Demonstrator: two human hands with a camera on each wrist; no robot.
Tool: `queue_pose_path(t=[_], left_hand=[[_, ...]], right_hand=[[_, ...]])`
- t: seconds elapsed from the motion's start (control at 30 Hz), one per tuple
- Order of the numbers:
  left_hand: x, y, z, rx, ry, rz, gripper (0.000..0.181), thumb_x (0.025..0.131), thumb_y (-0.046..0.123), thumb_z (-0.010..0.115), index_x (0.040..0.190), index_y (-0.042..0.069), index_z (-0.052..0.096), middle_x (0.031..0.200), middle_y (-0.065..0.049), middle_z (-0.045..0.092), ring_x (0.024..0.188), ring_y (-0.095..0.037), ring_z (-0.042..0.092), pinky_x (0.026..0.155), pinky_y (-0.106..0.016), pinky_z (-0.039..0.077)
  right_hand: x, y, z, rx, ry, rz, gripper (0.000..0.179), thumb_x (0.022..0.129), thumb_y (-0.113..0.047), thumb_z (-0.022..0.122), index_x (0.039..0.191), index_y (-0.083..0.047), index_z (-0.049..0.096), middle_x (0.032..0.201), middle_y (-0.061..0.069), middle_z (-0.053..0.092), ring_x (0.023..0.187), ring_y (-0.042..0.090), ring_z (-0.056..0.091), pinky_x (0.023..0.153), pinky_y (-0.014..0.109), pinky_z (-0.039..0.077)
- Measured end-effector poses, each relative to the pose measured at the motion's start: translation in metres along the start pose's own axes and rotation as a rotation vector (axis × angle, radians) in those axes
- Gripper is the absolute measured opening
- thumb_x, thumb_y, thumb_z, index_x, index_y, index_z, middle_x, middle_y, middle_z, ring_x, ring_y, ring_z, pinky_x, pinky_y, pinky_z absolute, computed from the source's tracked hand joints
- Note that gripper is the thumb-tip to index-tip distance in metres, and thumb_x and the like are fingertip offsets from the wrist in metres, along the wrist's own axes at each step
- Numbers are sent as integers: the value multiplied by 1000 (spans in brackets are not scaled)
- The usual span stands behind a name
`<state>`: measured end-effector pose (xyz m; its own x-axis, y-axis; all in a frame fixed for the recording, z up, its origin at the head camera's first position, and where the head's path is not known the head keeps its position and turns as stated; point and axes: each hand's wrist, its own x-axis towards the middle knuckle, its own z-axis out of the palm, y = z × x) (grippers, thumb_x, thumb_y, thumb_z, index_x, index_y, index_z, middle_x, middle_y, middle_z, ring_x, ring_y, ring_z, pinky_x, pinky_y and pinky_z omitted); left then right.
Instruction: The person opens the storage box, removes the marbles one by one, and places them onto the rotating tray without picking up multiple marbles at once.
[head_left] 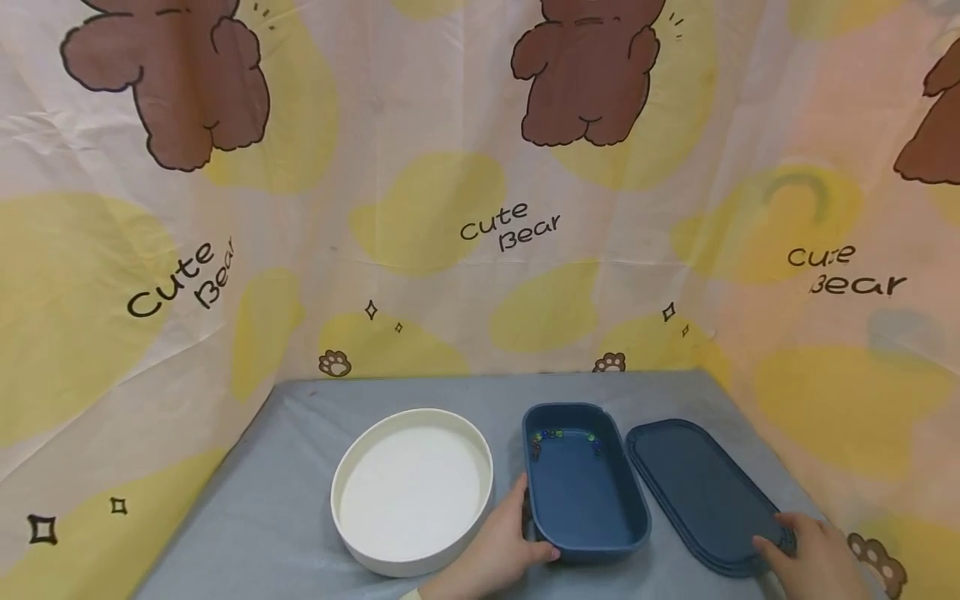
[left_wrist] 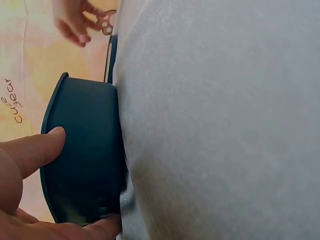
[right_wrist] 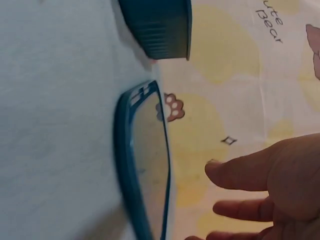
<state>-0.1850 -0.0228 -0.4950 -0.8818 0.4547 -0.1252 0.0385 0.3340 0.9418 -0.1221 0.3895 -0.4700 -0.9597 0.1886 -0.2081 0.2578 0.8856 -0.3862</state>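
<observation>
Your left hand (head_left: 495,546) grips the blue box (head_left: 581,496), while your right hand (head_left: 817,557), fingers parted, is nearer the lid (head_left: 701,492) right of the box, its long axis running ahead-left from that hand

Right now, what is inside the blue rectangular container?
Small beads, some green and blue, lie at the far end of the blue rectangular container, towards both corners; the middle of its floor shows bare. The near wall's inner face is hidden from view.
</observation>
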Motion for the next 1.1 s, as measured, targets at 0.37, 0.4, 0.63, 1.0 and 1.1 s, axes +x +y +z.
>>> queue_pose_path(t=[0.37, 0.4, 0.63, 1.0, 1.1], left_hand=[[-2, 2, 2, 15, 19, 6, 114, 77, 14, 89, 164, 6, 16, 167, -18, 29, 147, -38, 41, 113, -48, 42], [-2, 2, 2, 16, 19, 6, 114, 76, 14, 89, 164, 7, 17, 166, -18, 29, 146, -38, 42, 113, -49, 42], [-2, 2, 0, 39, 23, -16, 116, 76, 19, 90, 164, 6, 16, 164, -21, 33, 141, -43, 47, 112, -55, 42], [-5, 1, 1, 64, 34, -15, 117, 76, 24, 91, 163, 2, 17, 163, -24, 34, 139, -44, 49, 112, -56, 42], [-6, 2, 0, 61, 33, -7, 116, 76, 25, 91, 163, 2, 17, 162, -24, 35, 138, -44, 50, 112, -56, 42]], right_hand=[[1, -69, -11, 33, 220, -246, 60, 95, -47, 70, 128, 3, 63, 126, 32, 60, 101, 41, 66, 73, 51, 57], [1, -73, -10, 37, 242, -269, 56, 95, -44, 71, 127, 2, 64, 127, 31, 59, 102, 42, 65, 74, 52, 57], [8, -102, -8, 46, 379, -420, 38, 92, -27, 77, 121, -4, 70, 125, 21, 63, 111, 43, 63, 87, 62, 52], [18, -136, -17, 9, 406, -532, 31, 92, -23, 78, 118, -8, 72, 129, 16, 63, 118, 40, 62, 92, 60, 53], [23, -142, -17, 1, 426, -593, 29, 90, -22, 80, 115, -10, 73, 125, 12, 65, 115, 36, 64, 90, 57, 55]])
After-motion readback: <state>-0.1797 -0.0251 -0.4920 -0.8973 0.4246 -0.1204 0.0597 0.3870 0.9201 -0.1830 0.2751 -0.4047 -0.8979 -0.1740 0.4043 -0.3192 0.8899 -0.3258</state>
